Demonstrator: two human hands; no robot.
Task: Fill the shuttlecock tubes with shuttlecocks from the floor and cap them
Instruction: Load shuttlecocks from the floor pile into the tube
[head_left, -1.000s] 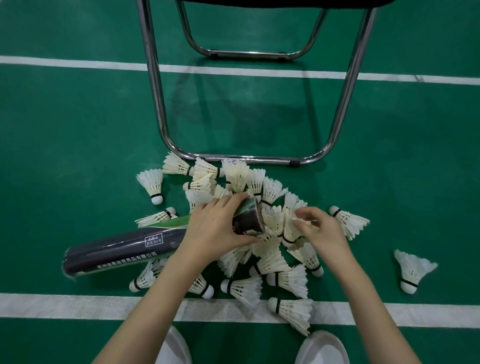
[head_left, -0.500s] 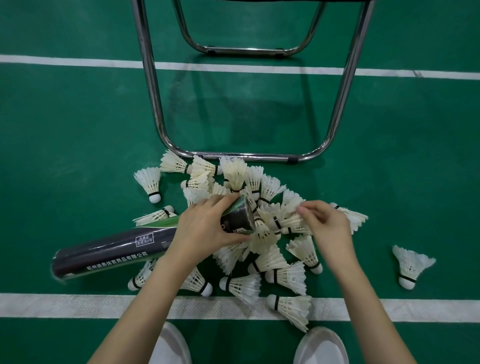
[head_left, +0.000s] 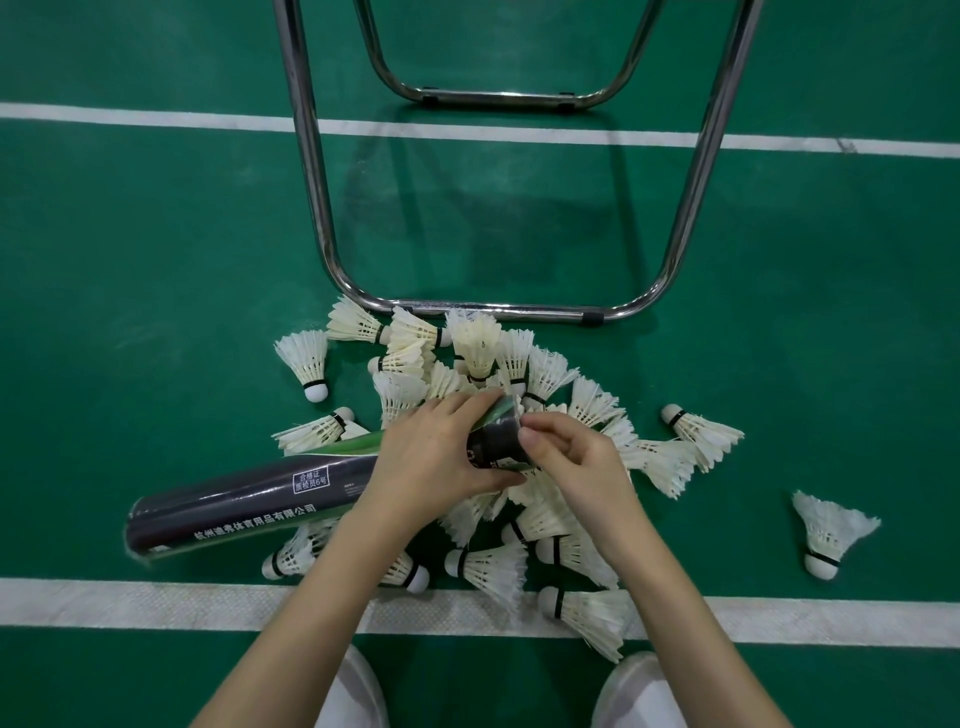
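While the left hand (head_left: 436, 457) grips the dark tube (head_left: 249, 501) near its open end above the shuttlecock pile (head_left: 488, 364) on the floor (head_left: 156, 260); the right hand (head_left: 571, 457), fingers curled, touches that rim; contents hidden.

Indoor badminton court. Evidence: green sports floor (head_left: 156, 312) with a fine texture; white court lines (head_left: 156, 603) at 6 o'clock and 12 o'clock; feather shuttlecocks (head_left: 483, 348) heaped at centre; chrome tubular chair frame (head_left: 311, 182) standing at 12 o'clock.
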